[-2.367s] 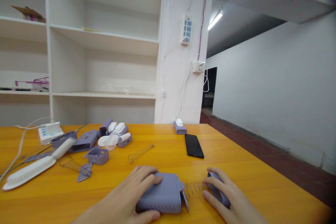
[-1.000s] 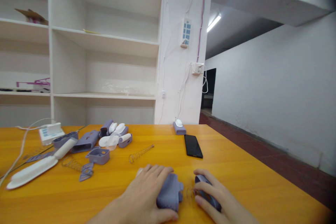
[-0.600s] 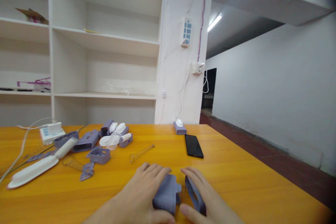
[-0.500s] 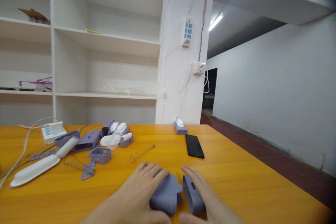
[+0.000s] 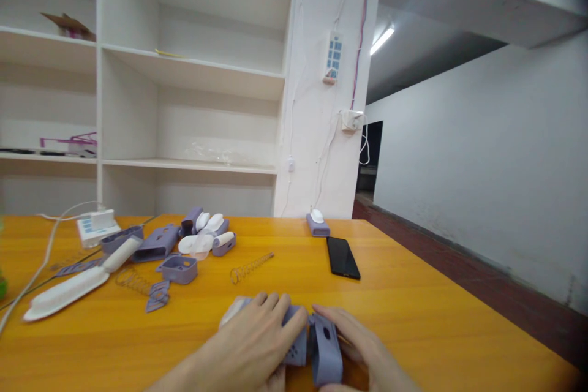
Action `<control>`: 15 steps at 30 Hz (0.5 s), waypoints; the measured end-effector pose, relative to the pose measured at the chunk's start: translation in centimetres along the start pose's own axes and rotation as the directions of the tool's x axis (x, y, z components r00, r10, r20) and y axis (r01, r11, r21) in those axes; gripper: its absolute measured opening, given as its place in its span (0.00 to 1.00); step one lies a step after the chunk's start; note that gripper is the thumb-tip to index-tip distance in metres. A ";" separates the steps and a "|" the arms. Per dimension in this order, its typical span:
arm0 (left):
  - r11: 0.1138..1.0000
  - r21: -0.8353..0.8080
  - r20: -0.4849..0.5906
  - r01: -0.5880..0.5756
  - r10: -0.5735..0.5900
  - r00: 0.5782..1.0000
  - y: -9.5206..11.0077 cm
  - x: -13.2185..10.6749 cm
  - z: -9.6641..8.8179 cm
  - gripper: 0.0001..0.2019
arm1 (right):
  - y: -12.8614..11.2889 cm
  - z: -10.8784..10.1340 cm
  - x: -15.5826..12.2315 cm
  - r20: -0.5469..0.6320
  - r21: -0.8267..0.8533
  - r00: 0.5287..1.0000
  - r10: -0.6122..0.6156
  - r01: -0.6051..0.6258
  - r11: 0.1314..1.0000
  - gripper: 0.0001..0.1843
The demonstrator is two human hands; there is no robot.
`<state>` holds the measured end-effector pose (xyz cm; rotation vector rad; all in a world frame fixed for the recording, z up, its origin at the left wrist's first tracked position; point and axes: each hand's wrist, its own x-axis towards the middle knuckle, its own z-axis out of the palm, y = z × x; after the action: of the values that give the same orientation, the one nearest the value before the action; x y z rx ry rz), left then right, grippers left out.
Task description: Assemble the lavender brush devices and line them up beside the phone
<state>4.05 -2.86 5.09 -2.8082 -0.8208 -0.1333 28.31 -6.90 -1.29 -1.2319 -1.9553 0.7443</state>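
My left hand is wrapped over a purple-grey plastic housing with small round holes at its lower corner. A whitish end of what it holds sticks out past the knuckles on the left. My right hand grips a hollow purple plastic cover with an oval slot in its side. The cover stands right against the housing's right end; whether the two are joined I cannot tell. Both hands are low over the wooden table.
A black phone lies beyond my right hand, near a purple block with a white top. A coil spring lies mid-table. Purple and white plastic parts, a long white piece and a power strip are at the left.
The right hand has brought the cover up to the housing and turned it more upright, narrowing the gap. The housing has turned under the left hand, and a whitish end now shows.
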 end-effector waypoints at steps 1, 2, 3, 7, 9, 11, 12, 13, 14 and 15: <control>1.000 0.004 0.013 -0.008 0.008 1.000 -0.1 -0.2 -0.3 0.21 | 0.2 0.1 0.2 0.005 0.005 1.000 -0.008 0.008 1.000 0.45; 1.000 0.011 0.022 -0.016 0.016 1.000 -0.2 -0.3 -0.5 0.21 | 0.4 0.2 0.3 0.015 -0.005 1.000 -0.013 0.013 1.000 0.45; 1.000 0.020 0.025 -0.022 0.022 0.999 -0.2 -0.4 -0.5 0.20 | 0.5 0.2 0.4 0.026 -0.022 1.000 -0.015 0.015 1.000 0.45; 0.997 0.056 -0.032 -0.055 0.057 0.998 -0.3 -0.4 0.6 0.20 | 0.0 0.3 0.5 0.036 -0.048 0.999 -0.011 0.013 0.999 0.45; 0.995 0.074 -0.064 -0.072 0.077 0.995 -0.2 -0.3 1.5 0.23 | -0.7 0.4 0.3 -0.004 -0.016 1.000 0.008 -0.008 1.000 0.45; 0.991 0.098 -0.087 -0.086 0.094 0.992 -0.2 -0.1 2.4 0.26 | -1.2 0.6 0.0 -0.040 0.017 0.999 0.024 -0.023 1.000 0.45; 0.989 0.116 -0.101 -0.090 0.102 0.990 -0.2 -0.1 2.9 0.27 | -1.4 0.6 -0.2 -0.055 0.023 0.998 0.029 -0.028 0.999 0.44; 0.986 0.136 -0.118 -0.091 0.108 0.987 -0.2 0.0 3.3 0.27 | -1.5 0.6 -0.4 -0.066 0.019 0.997 0.034 -0.033 0.999 0.44; 0.984 0.155 -0.133 -0.090 0.111 0.985 -0.1 0.1 3.7 0.26 | -1.6 0.7 -0.5 -0.075 0.009 0.996 0.040 -0.040 0.999 0.43; 0.981 0.173 -0.150 -0.087 0.114 0.982 0.0 0.2 4.1 0.26 | -1.6 0.7 -0.7 -0.084 -0.003 0.995 0.045 -0.045 0.999 0.43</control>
<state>4.31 -1.81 1.15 -2.6355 -0.6216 -0.2567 27.12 -8.18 -0.66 -1.2935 -1.8675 0.6991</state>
